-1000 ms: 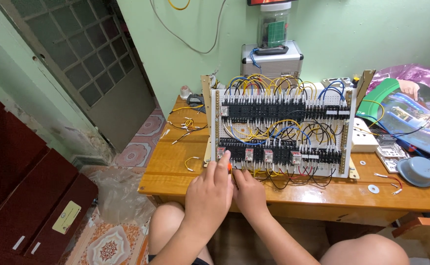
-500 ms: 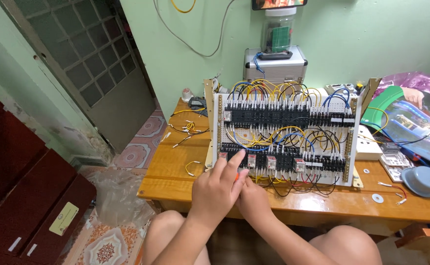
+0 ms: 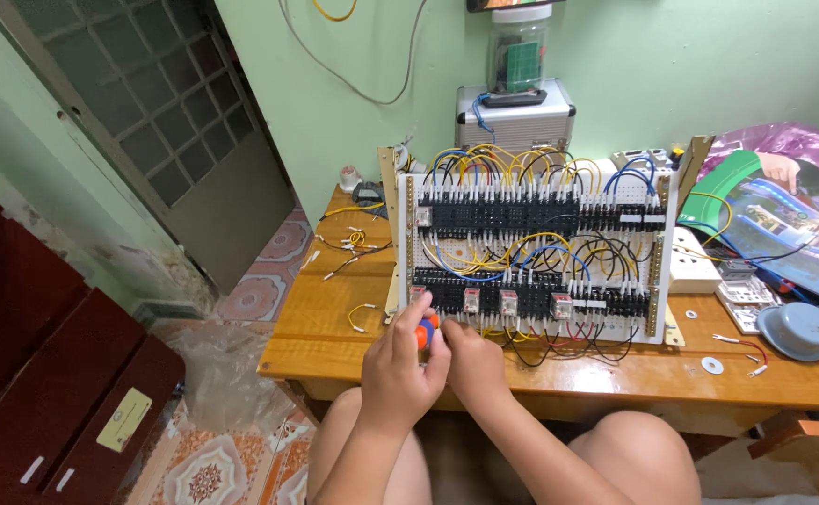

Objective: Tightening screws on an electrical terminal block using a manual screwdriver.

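While our left hand (image 3: 395, 369) grips the orange-and-blue screwdriver (image 3: 425, 329), our right hand (image 3: 473, 360), curled, steadies it squarely at the relay panel (image 3: 531, 248).

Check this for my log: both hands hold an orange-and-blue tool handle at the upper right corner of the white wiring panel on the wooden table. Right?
Not quite. The head view shows the left hand and right hand on the orange-and-blue tool handle at the lower left corner of the white wiring panel, not the upper right. The panel does stand on the wooden table.
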